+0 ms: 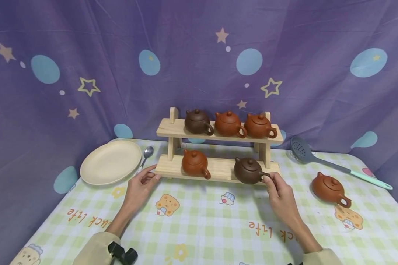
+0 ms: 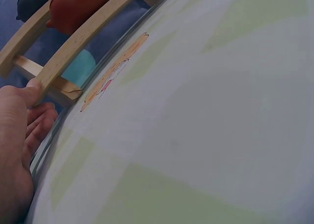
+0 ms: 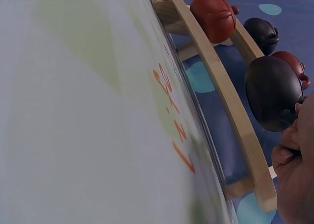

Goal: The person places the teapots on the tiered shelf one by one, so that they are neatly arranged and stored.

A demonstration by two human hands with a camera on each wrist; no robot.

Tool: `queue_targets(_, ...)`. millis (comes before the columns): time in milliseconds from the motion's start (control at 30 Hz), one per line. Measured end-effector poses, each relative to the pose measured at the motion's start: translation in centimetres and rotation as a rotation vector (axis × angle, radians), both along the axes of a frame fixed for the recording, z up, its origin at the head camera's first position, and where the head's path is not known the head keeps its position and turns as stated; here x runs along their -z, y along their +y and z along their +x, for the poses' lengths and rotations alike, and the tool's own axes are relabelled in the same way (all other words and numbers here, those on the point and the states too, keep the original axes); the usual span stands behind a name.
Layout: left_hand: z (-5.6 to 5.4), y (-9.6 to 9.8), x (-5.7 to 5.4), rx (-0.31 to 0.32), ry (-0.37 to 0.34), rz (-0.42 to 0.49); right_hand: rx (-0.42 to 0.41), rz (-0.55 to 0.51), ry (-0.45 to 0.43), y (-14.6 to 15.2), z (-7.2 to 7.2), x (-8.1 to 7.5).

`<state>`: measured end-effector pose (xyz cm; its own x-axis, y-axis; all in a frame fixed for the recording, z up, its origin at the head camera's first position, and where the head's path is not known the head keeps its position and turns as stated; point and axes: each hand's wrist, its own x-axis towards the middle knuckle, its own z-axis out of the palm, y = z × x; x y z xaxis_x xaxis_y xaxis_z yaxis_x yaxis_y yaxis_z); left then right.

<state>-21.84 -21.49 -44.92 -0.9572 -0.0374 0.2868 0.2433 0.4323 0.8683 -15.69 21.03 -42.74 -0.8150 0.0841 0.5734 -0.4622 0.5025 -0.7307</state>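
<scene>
My right hand [image 1: 281,197] pinches the handle of a dark brown teapot [image 1: 248,171] at the right part of the lower shelf. The teapot overlaps the shelf's front edge; whether its base touches the board I cannot tell. At the other end, my left hand [image 1: 140,189] grips the left corner of the two-tier wooden rack [image 1: 219,173], its thumb against the board in the left wrist view. A reddish-brown teapot [image 1: 194,163] sits left of centre on that lower shelf. Above stand another dark teapot [image 1: 197,122] and two reddish-brown teapots [image 1: 228,124], [image 1: 259,126] in a row.
One more reddish-brown teapot [image 1: 329,188] rests on the checked tablecloth [image 1: 202,221] at the right. Behind it lies a slotted skimmer [image 1: 331,163] with a mint handle. Left of the rack are a cream plate [image 1: 111,163] and a spoon [image 1: 147,152]. A purple curtain [image 1: 192,84] hangs behind.
</scene>
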Motion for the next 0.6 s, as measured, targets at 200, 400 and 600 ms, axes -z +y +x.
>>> queue_targets(200,0.1,0.0,0.0,0.002,0.002,0.009,-0.015,-0.002,-0.002,-0.7,-0.3,0.0)
queue_targets(400,0.0,0.1,0.0,0.001,0.004,0.007,-0.042,-0.015,-0.004,-1.4,-0.5,0.0)
queue_targets(600,0.1,0.0,-0.1,0.0,-0.005,-0.015,-0.055,-0.023,-0.024,-2.0,-0.6,0.0)
